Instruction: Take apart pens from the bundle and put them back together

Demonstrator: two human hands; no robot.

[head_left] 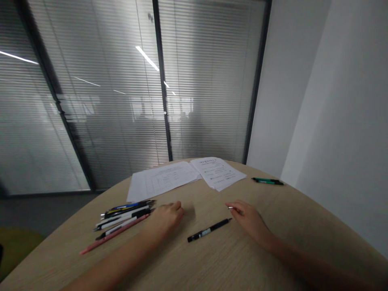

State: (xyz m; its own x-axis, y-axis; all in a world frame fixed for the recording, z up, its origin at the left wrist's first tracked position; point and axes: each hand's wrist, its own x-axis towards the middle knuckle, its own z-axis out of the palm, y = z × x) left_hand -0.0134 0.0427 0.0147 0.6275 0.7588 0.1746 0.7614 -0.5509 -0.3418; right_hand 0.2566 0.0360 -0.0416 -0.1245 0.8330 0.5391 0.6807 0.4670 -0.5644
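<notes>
My right hand (pixel 247 218) is closed in a pinch on a small silvery piece (pixel 230 207), just above the table; its exact kind is too small to tell. Below and left of those fingertips lies a black pen (pixel 209 230), its thin end toward my right hand. My left hand (pixel 167 215) is held low over the table with its fingers curled in; what they hold, if anything, is hidden. Left of it lies a group of pens: a pink pen (pixel 113 234), white-and-black pens (pixel 123 218) and a blue pen (pixel 131 205), with their right ends near my left wrist.
Two printed sheets, a left paper (pixel 163 180) and a right paper (pixel 216 173), lie at the table's far edge. Green-and-black pens (pixel 267 181) lie at the right edge. Beyond the round wooden table (pixel 194 266) stand a glass partition with blinds (pixel 209 81) and a white wall (pixel 339 121).
</notes>
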